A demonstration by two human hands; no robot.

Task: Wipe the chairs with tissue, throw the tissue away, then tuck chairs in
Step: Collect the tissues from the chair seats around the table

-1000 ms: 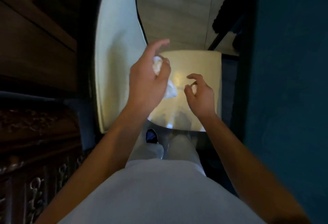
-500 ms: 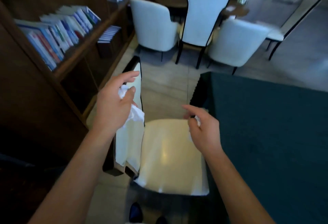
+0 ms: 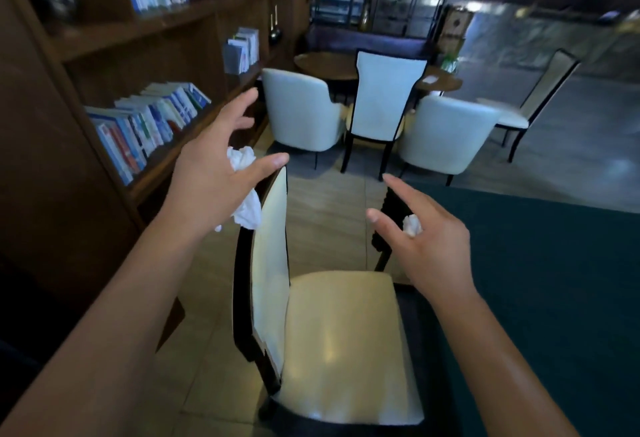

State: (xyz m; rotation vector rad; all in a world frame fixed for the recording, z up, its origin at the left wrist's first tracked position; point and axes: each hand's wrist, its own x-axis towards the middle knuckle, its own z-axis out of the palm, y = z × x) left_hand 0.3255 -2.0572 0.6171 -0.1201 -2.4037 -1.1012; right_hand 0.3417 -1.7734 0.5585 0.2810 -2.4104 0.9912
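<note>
Between a dark wooden bookshelf point(image 3: 114, 66) on the left and a dark green table point(image 3: 554, 281) on the right stands a cream-seated chair point(image 3: 343, 343), its backrest to the left and its seat facing the table; a second ago the view looked straight down at the seat with both hands bunched over it, and it has since lifted to show the room, so wiping of this seat appears finished and the person seems to be looking for somewhere to throw the tissue; the left hand point(image 3: 214, 173) is now raised beside the top of the backrest, fingers spread wide, with a crumpled white tissue point(image 3: 244, 191) caught against the palm under the thumb; the right hand point(image 3: 426, 246) hovers above the gap between seat and table, forefinger and thumb extended, a small tissue scrap point(image 3: 412, 225) tucked against its remaining fingers; farther off, white chairs point(image 3: 388, 101) surround a round table point(image 3: 329, 62); the near chair is not yet tucked in.
</note>
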